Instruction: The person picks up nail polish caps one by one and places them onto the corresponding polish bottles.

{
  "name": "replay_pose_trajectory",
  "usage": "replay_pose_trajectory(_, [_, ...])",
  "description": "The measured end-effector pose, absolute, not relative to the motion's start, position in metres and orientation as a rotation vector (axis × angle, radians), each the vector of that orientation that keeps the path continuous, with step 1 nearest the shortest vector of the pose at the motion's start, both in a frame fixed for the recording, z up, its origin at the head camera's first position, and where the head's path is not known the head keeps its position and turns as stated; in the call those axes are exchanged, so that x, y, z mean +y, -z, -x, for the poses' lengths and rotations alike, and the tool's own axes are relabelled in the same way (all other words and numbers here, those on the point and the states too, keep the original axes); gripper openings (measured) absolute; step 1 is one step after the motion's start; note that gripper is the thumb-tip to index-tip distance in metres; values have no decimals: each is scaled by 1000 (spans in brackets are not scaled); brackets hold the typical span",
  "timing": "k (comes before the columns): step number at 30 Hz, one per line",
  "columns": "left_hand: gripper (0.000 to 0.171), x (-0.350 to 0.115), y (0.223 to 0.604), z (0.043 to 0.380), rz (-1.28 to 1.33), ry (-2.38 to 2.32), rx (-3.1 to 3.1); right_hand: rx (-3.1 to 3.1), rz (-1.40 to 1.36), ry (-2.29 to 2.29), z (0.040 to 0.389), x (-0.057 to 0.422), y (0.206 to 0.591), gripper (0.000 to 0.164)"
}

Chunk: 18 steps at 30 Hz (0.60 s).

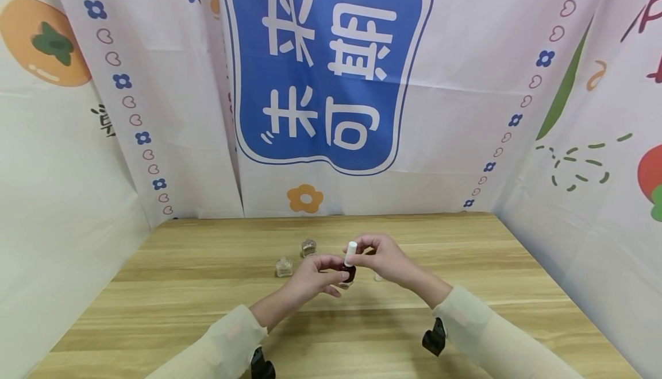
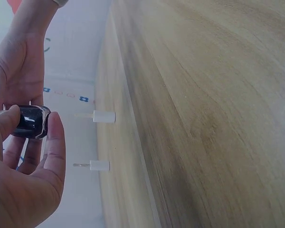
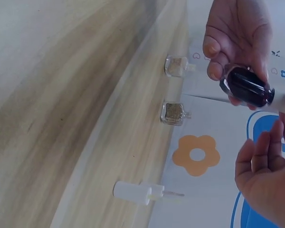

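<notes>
A dark nail polish bottle (image 1: 350, 274) with a white cap (image 1: 351, 252) is held up over the table, slightly tilted. My left hand (image 1: 310, 277) grips the dark glass between thumb and fingers. From the other side, my right hand (image 1: 385, 257) pinches the white cap, which sits at the bottle's neck. In the right wrist view the dark bottle (image 3: 247, 86) shows a clear glass base, with the cap partly behind the right fingers. Left of the hands stand two uncapped glass bottles, one with pale glitter (image 1: 284, 267) and one with darker gold glitter (image 1: 308, 247).
Two white caps stand on the table with brushes pointing up, one cap (image 2: 104, 117) and another cap (image 2: 99, 165) beside it. The wood-grain table (image 1: 196, 293) meets printed cloth walls (image 1: 455, 138) at its back and sides.
</notes>
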<state>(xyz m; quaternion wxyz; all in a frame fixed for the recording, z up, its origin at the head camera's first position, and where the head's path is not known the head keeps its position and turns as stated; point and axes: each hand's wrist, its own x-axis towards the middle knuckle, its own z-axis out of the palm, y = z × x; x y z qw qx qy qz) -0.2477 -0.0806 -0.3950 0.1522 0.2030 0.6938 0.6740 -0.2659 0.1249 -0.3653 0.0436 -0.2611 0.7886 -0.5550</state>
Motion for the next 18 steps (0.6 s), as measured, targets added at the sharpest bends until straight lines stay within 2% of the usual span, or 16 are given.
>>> replay_pose_trajectory(18, [33, -80, 396, 247, -530, -1950, 1992, 2499, 772, 1730, 267, 118, 376, 18])
